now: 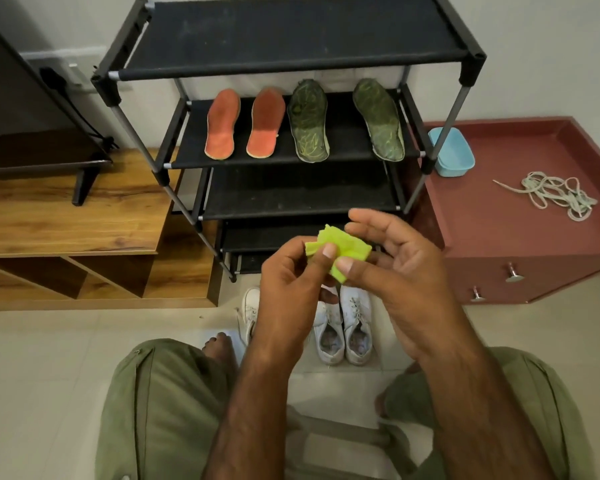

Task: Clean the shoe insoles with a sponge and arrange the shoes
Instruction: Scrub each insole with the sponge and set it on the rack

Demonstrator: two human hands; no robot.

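Note:
A crumpled lime-green sponge cloth (347, 245) is held between both hands in front of the shoe rack (471, 64). My left hand (288, 282) pinches its left side with thumb and curled fingers. My right hand (392, 261) pinches its lower right edge with the thumb, the fingers arched over it. On the rack's second shelf lie two orange insoles (223, 124) (266, 123) and two dark green insoles (308, 121) (378, 119). White shoes (343, 327) stand on the floor below my hands, and another white shoe (250, 313) is partly hidden by my left wrist.
A light blue plastic tub (454, 152) and a heap of white laces (558, 195) sit on the maroon cabinet (520, 237) at the right. A wooden unit (66, 220) with a black stand is at the left. My knees in green trousers frame the tiled floor.

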